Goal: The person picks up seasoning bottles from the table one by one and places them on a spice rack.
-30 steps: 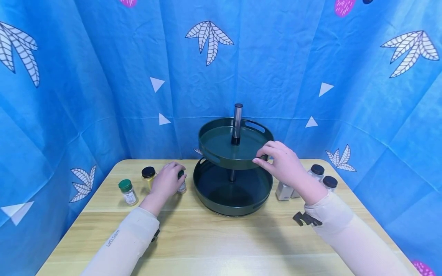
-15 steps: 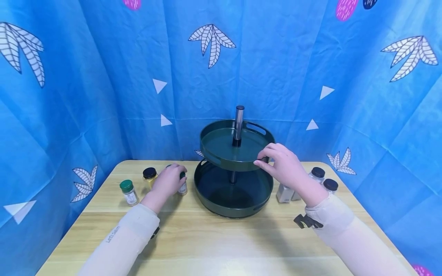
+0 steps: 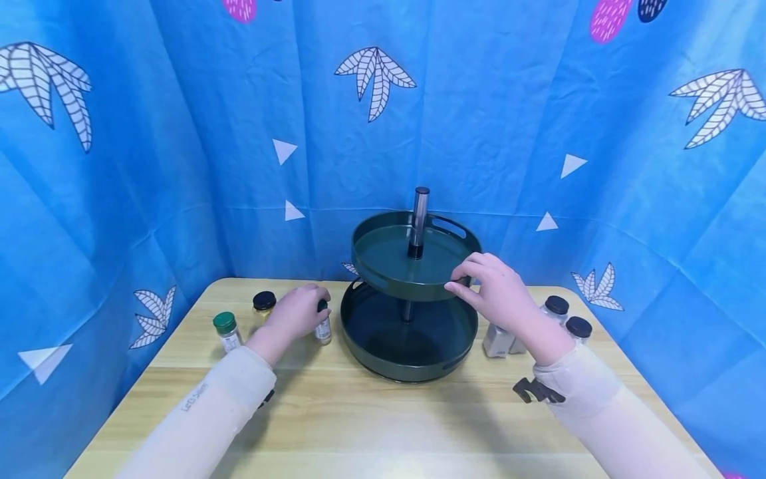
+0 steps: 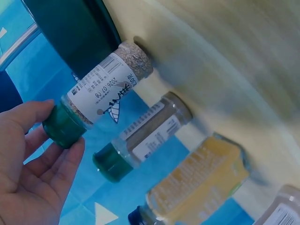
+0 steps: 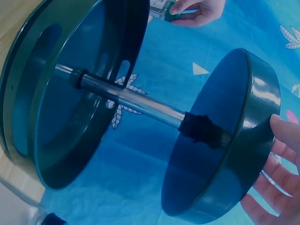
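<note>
My left hand (image 3: 293,316) pinches the green cap of a spice jar (image 4: 105,82) between thumb and fingers. The jar holds a coarse grainy spice, and its base is close to the tabletop; I cannot tell if it touches. My right hand (image 3: 497,289) grips the front right rim of the upper tray (image 3: 389,263) of a dark green two-tier stand. In the right wrist view, the thumb lies on that tray's outer wall. A metal pole (image 5: 145,105) joins it to the lower tray (image 3: 407,369). Both trays are bare.
Beside the held jar stand another green-capped jar (image 4: 140,140) and a yellow bottle (image 4: 201,180) with a dark cap. Farther left is one more green-capped jar (image 3: 229,336). Several black-capped jars (image 3: 498,340) stand right of the trays, partly behind my right arm. A blue curtain (image 3: 383,153) surrounds the table.
The head view has shifted slightly. Both hands keep their holds; the held jar shows a little more below my left hand, and my left sleeve now covers part of the far-left jar.
</note>
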Demonstrator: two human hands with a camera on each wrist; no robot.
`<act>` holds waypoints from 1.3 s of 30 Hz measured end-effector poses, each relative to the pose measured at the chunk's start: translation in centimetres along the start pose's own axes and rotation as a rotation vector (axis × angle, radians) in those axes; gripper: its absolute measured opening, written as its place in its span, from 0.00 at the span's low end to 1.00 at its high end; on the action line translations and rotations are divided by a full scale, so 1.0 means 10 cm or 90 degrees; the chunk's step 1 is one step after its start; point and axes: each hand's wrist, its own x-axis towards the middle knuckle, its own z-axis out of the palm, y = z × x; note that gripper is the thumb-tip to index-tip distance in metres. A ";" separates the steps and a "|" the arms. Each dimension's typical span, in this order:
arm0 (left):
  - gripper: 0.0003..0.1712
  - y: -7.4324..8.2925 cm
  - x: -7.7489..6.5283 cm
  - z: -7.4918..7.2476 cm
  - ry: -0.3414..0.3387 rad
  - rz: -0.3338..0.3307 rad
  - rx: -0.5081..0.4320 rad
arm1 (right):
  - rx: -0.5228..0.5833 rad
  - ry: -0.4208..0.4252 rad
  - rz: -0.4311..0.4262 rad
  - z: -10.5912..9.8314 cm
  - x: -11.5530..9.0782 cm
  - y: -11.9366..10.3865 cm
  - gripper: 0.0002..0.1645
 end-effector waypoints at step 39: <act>0.14 0.25 0.29 -0.99 0.002 0.087 0.102 | 0.001 -0.012 -0.007 -0.02 0.01 0.00 0.09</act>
